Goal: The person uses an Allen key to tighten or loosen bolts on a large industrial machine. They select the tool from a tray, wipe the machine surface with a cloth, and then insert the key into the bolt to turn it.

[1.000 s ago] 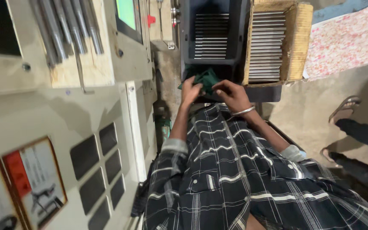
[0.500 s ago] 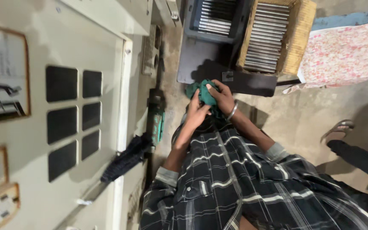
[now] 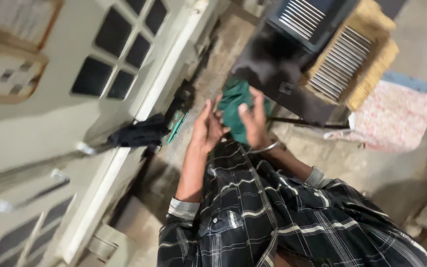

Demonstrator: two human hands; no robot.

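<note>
Right hand (image 3: 254, 123) fingers clutch green cloth (image 3: 235, 106) (bunched) — left hand (image 3: 207, 129) touching.

dim indoor light, heavy motion blur

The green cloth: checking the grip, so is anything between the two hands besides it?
In the head view, only the green cloth lies between the left hand and the right hand; both press on it, bunched between them.

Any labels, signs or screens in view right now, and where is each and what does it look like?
Framed label plates: upper left on the beige machine panel, rectangular, pale with wood-coloured frames; blurred.
Dark square panels: in a grid on the same panel right of the plates; whether screens or windows is unclear.
No packages visible.
</note>
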